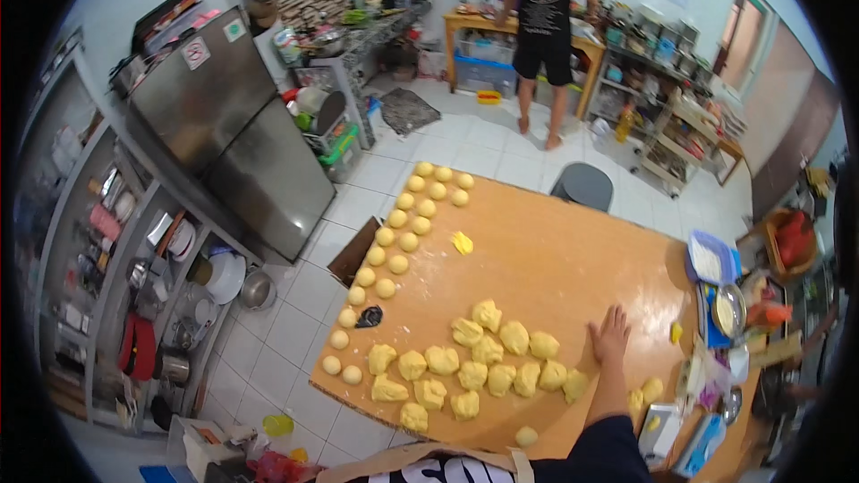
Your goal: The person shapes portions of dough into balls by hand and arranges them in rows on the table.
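The right hand (610,337) lies open, fingers extended, on the table (564,250), seemingly holding nothing; the rough, roundish dough lumps (514,337) sit just to its left (the left hand is out of view).

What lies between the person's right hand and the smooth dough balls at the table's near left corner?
Rough yellow dough lumps on the wooden tabletop lie between the right hand and the smooth balls; the head view shows this.
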{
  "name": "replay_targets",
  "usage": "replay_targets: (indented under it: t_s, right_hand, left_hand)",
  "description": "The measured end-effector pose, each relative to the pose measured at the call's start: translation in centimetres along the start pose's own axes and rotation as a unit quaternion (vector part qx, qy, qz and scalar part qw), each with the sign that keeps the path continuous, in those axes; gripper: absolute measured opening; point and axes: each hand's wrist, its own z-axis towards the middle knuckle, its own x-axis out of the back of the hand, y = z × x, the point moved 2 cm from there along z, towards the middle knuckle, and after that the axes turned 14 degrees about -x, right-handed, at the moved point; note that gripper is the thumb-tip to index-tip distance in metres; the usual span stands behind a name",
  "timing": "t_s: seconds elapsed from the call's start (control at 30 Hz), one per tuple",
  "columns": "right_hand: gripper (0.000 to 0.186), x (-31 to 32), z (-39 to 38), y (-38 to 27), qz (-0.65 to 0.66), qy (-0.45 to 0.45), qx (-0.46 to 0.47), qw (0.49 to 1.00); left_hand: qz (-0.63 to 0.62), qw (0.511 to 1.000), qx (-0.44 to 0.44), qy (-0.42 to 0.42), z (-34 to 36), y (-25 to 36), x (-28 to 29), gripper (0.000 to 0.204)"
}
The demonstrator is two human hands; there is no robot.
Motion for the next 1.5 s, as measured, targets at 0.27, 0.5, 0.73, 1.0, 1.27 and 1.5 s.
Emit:
replay_targets:
  t_s: [0.27, 0.5, 0.73, 1.0, 1.27, 1.5]
  right_hand:
    - [0.054, 9.6, -0.4, 2.7, 0.217, 0.169, 0.046, 0.960]
    - [0.046, -7.1, -29.9, -0.7, -0.053, 0.011, 0.292, 0.955]
    - [0.057, -6.1, -25.1, 0.3, 0.229, 0.173, 0.184, 0.940]
    - [0.039, -10.9, -29.2, 5.7, 0.287, 0.058, 0.302, 0.907]
    - [0.056, -6.1, -27.9, -3.8, 0.282, 0.086, 0.151, 0.943]
    - [0.047, -9.2, -28.6, 5.3, 0.300, 0.028, 0.232, 0.925]
  left_hand:
    - [0.040, 0.995, -0.050, -0.082, 2.8, -2.2, 2.2, 0.031]
    - [0.083, 0.983, -0.061, -0.149, 5.7, -3.0, 2.1, 0.030]
    - [0.165, 0.959, -0.162, -0.162, 9.6, 0.5, 4.4, 0.029]
    - [-0.065, 0.978, -0.146, -0.132, 11.5, 0.7, 3.6, 0.029]
    - [0.106, 0.970, -0.142, -0.166, 9.7, -4.4, 3.3, 0.030]
    - [0.103, 0.974, -0.125, -0.157, 9.7, -3.6, 3.1, 0.030]
